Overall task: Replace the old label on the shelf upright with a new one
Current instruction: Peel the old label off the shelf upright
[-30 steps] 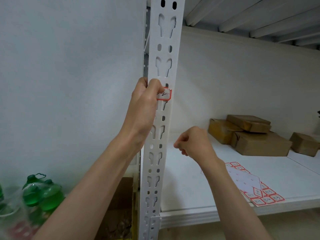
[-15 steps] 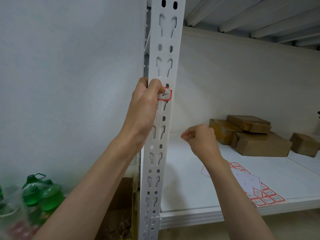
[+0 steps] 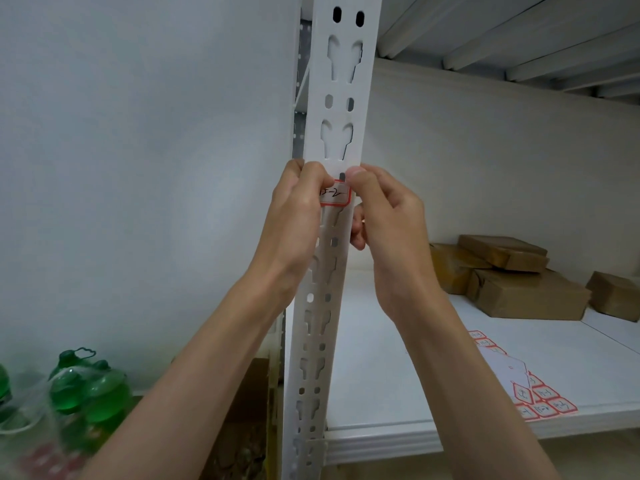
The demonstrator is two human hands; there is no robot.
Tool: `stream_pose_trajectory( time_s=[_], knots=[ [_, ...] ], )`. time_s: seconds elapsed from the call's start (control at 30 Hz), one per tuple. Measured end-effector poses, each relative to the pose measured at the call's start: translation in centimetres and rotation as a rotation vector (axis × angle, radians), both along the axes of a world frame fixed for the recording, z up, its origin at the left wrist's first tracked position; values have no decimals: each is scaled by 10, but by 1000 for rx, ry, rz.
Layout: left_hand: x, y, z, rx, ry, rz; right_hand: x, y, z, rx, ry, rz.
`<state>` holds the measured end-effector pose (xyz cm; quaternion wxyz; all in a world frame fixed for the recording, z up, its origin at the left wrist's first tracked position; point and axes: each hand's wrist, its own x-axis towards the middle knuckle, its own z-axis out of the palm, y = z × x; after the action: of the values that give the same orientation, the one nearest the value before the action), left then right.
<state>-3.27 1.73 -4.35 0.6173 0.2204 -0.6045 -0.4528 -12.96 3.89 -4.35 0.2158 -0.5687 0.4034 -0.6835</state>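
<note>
A white slotted shelf upright runs down the middle of the view. A small white label with a red border and handwriting sits on its front face at hand height. My left hand wraps the upright's left edge, its thumb on the label's left end. My right hand is at the upright's right edge, its thumb tip pressing the label's top right corner. Whether the label is fully stuck down I cannot tell.
A sheet of red-bordered labels lies on the white shelf board at lower right. Several brown cardboard parcels sit further back. Green bottles in plastic wrap stand at lower left, beside a grey wall.
My right hand rose from above the shelf board to the upright and now touches the label's right end. My left hand shifted slightly, showing more of the label.
</note>
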Motion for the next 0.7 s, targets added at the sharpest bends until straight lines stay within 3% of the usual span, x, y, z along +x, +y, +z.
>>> stream_pose_trajectory(
  time_s=[0.27, 0.43, 0.7],
  knots=[
    [-1, -5, 0, 44, 11, -4, 12, -1, 2, 108, 18, 63],
    [-2, -6, 0, 25, 34, -8, 22, -8, -2, 86, 12, 4],
    [-4, -7, -2, 9, 66, 14, 21, -8, -3, 78, -80, 128]
  ],
)
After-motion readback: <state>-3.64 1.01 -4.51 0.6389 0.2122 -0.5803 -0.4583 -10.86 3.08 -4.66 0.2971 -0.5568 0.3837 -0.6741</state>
